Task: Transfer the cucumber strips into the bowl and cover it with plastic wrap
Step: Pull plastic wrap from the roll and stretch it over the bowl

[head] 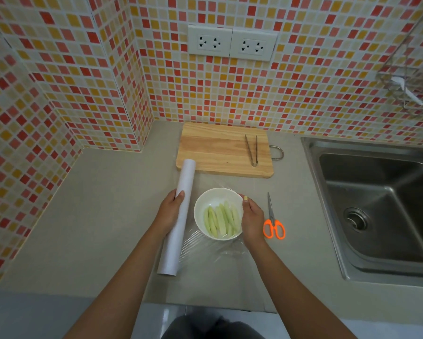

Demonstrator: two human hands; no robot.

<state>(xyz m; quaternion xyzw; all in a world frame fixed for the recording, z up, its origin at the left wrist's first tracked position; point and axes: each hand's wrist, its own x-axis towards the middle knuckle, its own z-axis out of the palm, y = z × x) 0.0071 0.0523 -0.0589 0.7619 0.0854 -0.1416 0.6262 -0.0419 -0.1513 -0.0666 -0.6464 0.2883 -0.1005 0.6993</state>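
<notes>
Now the round white bowl (217,212) (pale green cucumber strips (221,220) inside) sits between hands: left hand (170,212) grips the long white plastic-wrap roll (177,216), right hand (252,217) pinches clear film (205,245).

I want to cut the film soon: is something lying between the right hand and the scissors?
Nothing visible. The scissors lie on bare counter just right of the right hand, which holds the film's edge by the bowl.
</notes>
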